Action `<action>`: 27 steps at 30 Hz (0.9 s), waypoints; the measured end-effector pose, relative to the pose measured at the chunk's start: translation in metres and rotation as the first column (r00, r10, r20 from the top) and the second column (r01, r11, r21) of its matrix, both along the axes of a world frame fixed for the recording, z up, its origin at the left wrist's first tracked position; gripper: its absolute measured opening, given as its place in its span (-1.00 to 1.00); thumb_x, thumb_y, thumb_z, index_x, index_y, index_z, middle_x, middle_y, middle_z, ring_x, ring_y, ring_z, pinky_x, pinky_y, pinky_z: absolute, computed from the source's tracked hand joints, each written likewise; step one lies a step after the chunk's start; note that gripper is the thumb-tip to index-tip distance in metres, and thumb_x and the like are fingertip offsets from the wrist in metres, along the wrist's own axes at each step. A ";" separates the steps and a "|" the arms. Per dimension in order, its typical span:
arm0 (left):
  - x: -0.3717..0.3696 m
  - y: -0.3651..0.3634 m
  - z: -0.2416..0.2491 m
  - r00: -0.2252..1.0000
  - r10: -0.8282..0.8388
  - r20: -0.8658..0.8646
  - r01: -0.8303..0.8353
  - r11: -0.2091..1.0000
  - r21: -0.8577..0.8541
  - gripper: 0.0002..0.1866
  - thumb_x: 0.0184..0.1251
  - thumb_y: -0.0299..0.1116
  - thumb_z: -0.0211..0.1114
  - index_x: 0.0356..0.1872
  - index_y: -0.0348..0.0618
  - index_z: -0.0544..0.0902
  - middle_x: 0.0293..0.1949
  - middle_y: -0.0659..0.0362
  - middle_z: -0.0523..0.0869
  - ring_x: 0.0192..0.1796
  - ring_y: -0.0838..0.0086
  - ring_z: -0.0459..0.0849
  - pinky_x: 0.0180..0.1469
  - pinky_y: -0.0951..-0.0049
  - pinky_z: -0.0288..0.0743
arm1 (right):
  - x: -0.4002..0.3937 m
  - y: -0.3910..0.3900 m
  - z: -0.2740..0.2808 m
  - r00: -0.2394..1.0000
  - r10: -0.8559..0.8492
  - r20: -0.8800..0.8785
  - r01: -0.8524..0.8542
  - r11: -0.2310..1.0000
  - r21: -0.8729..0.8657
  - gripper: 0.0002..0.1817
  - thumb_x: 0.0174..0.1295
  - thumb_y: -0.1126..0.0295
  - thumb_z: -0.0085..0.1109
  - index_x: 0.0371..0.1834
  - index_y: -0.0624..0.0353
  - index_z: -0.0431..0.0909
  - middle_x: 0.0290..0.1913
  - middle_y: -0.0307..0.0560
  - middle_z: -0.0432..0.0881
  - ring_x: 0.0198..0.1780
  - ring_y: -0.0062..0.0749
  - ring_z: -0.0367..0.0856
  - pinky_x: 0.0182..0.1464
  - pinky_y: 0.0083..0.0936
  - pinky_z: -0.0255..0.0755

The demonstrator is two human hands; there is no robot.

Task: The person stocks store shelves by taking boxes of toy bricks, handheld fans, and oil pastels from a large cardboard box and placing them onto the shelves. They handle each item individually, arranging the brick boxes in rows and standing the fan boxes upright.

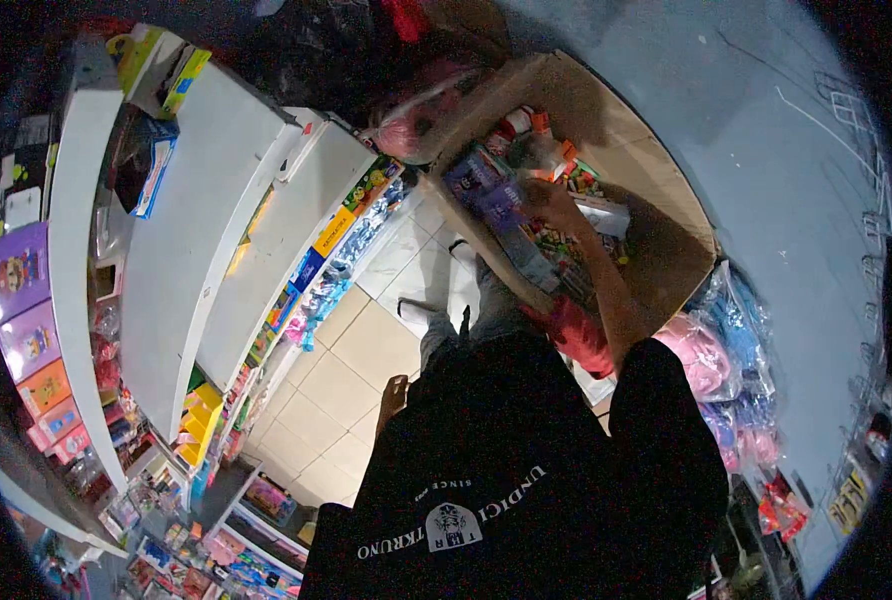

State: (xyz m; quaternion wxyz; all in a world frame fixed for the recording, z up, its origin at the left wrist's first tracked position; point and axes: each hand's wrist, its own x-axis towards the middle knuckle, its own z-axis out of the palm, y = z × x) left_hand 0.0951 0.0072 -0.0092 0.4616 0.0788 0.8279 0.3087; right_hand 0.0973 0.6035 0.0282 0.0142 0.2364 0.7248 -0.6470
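My right hand (554,204) reaches down into a large open cardboard box (656,160). Its fingers are closed at the edge of a purple packet (504,204), though the fingertips are partly hidden. Around it in the box lie a darker purple pack (474,174), small bright orange and green items (581,178), a white carton (604,215) and several small colourful pieces. My left hand (393,396) hangs low beside my body over the tiled floor, its fingers loosely extended and nothing visible in them.
White shelves (201,150) with boxed toys and stationery run along the left. Plastic-wrapped pink and blue goods (711,360) lie right of the box, against a blue-grey wall (766,150). Beige floor tiles (351,370) show by my feet. A red cloth-like item (576,335) lies against the box.
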 end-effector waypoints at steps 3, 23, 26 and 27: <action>0.001 0.020 0.009 1.000 0.027 -0.005 -0.027 0.988 -0.154 -0.52 0.44 0.02 0.07 0.11 -0.20 0.45 -0.09 -0.03 0.69 -0.04 0.27 0.67 -0.06 0.28 0.53 | -0.013 0.003 -0.028 0.994 -0.078 0.073 0.063 0.981 0.185 -0.41 0.09 0.25 0.41 0.16 0.29 0.47 0.05 0.01 0.61 0.04 -0.30 0.59 0.10 -0.36 0.50; 0.007 0.021 0.000 0.865 0.473 0.169 -0.485 0.874 0.037 -0.55 0.38 -0.01 0.18 -0.02 -0.24 0.54 -0.17 0.02 0.68 -0.15 0.25 0.67 -0.06 0.32 0.51 | -0.060 -0.021 -0.007 0.987 -0.137 0.085 0.141 0.989 -0.039 -0.02 0.11 0.18 0.37 0.45 0.26 -0.10 0.30 0.18 0.29 0.19 -0.05 0.46 0.18 -0.19 0.45; -0.033 0.039 -0.015 0.974 0.221 -0.039 -0.223 0.974 -0.030 -0.53 0.36 0.00 0.19 0.01 -0.23 0.53 -0.18 0.04 0.69 -0.11 0.28 0.67 -0.06 0.29 0.52 | -0.046 -0.021 0.071 0.962 -0.273 -0.001 0.237 0.838 -0.491 -0.14 0.17 0.33 0.30 0.43 0.24 -0.06 0.23 0.12 0.38 0.13 -0.12 0.52 0.12 -0.16 0.53; -0.048 0.056 -0.013 0.974 0.191 -0.121 -0.191 0.982 0.015 -0.55 0.36 -0.03 0.20 0.02 -0.22 0.52 -0.19 0.06 0.69 -0.11 0.31 0.67 -0.07 0.30 0.52 | -0.038 -0.014 0.079 0.947 -0.320 0.041 0.285 0.771 -0.570 -0.18 0.18 0.37 0.28 0.42 0.24 -0.03 0.21 0.09 0.41 0.13 -0.15 0.52 0.10 -0.14 0.55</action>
